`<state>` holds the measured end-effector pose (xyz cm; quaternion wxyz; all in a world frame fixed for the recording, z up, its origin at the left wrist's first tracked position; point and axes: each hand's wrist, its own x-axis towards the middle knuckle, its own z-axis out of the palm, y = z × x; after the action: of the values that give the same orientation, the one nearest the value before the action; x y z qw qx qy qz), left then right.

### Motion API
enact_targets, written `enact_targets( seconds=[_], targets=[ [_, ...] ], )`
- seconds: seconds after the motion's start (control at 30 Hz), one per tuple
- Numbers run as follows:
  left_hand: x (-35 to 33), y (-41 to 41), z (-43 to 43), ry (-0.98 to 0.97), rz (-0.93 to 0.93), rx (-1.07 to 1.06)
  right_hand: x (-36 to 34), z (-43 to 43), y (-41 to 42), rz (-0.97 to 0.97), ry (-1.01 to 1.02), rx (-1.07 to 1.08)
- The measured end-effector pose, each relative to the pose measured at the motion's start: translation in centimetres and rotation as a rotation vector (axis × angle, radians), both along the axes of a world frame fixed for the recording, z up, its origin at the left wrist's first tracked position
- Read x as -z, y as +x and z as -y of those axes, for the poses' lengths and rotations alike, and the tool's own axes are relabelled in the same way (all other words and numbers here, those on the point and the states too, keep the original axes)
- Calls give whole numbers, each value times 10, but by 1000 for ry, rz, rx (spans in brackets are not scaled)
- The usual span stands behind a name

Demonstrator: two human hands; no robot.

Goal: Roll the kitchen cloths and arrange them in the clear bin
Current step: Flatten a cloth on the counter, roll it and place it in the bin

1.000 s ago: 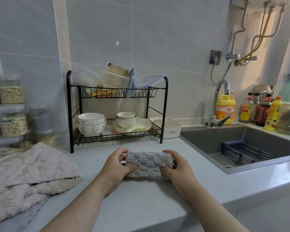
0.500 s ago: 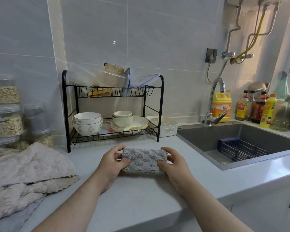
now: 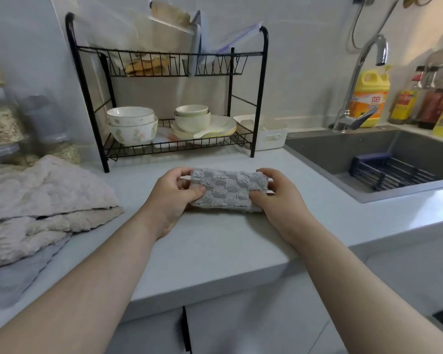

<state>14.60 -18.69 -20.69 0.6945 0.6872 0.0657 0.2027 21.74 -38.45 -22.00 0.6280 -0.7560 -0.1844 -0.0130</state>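
A grey checked kitchen cloth [image 3: 226, 190], rolled into a short cylinder, lies crosswise on the pale counter [image 3: 215, 246] in front of me. My left hand [image 3: 173, 198] grips its left end, thumb on top and fingers curled behind. My right hand [image 3: 275, 200] grips the right end the same way. A pile of unrolled beige and grey cloths [image 3: 36, 208] lies at the left of the counter. I cannot pick out a clear bin for certain.
A black wire dish rack [image 3: 169, 103] with bowls and plates stands behind the cloth. A white handled tray [image 3: 265, 134] sits beside it. The grey sink [image 3: 374, 162] with a blue basket lies at the right, with bottles behind. Jars stand far left.
The view has dipped downward and drawn nearer. Both hands still hold the rolled grey cloth at its ends, in about the same spot on the counter.
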Motion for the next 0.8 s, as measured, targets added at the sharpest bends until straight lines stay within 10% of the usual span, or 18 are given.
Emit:
enact_targets(
  seconds=[0.4,0.8],
  targets=[
    [-18,3,10,46,-234,-91,-25,-3,-7,-346,-93,-11],
    [-267,20,35,-203,-60,269,-285,55,-28,-403,247,75]
  ],
)
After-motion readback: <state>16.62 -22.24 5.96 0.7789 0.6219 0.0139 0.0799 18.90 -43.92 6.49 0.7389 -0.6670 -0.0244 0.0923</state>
